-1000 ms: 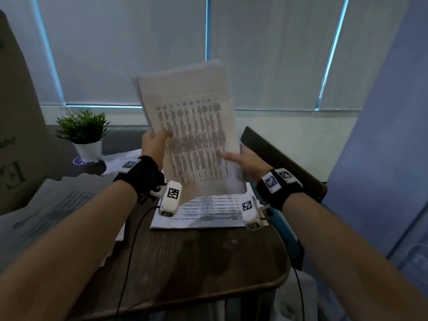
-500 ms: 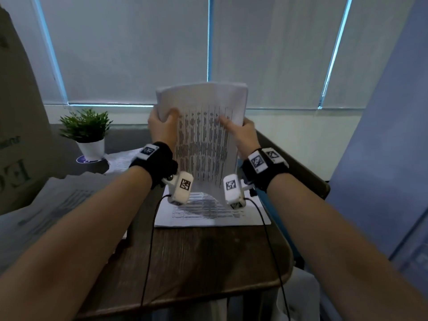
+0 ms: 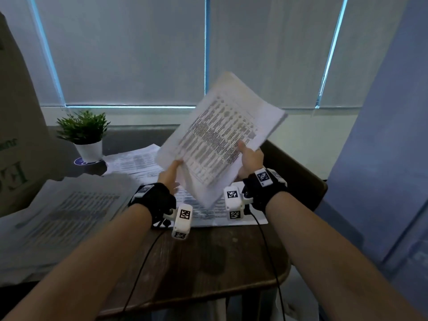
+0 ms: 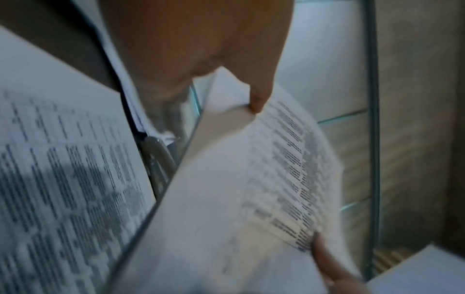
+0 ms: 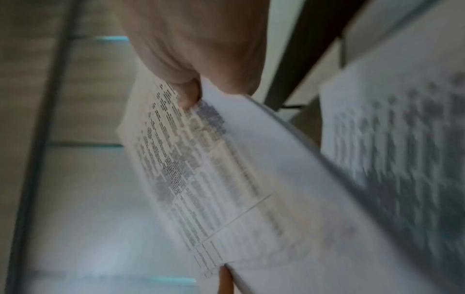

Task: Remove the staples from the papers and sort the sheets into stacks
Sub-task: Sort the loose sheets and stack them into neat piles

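Both hands, left hand [image 3: 170, 173] and right hand [image 3: 251, 158], grip the printed paper bundle [image 3: 220, 137], upright a moment ago, now tilted toward upper right; likely hunting its staple.

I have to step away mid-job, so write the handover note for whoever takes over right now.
Left hand: grips the lower left edge of the held bundle of sheets.
Right hand: grips its right edge, thumb on the printed face.
The bundle is in the air, tilted, above the printed sheet lying flat on the wooden table. More papers lie further back by the potted plant; a blurred pile sits at the left.
Done: some sheets laid out.
Left: whether this bundle is stapled cannot be seen; check it, then sort.
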